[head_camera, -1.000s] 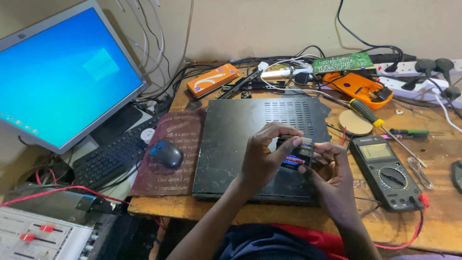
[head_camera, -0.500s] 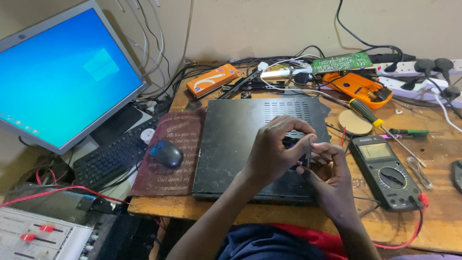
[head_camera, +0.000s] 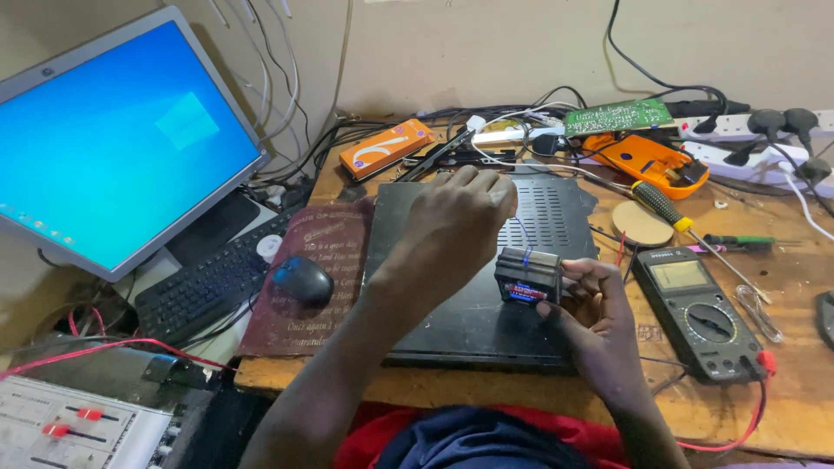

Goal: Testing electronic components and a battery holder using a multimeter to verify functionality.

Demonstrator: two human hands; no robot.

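My right hand (head_camera: 595, 306) grips a small black rectangular battery-like block (head_camera: 527, 276) by its right side, holding it upright just above a flat black metal device case (head_camera: 452, 313). My left hand (head_camera: 456, 217) is closed in a fist a little above and left of the block. A thin blue wire (head_camera: 522, 236) runs from that fist down to the top of the block. The left fingertips are hidden behind the knuckles.
A multimeter (head_camera: 699, 308) lies right of my right hand, with a yellow-handled screwdriver (head_camera: 660, 204) behind it. A mouse (head_camera: 302, 280) sits on a brown pad, beside a keyboard (head_camera: 204, 287) and monitor (head_camera: 113, 148). A green circuit board (head_camera: 618, 115), orange box (head_camera: 387, 148), power strip (head_camera: 756, 156) and cables crowd the back.
My left hand has lifted up and left off the block, drawing the thin wire taut. The right hand has kept hold of the block, now uncovered.
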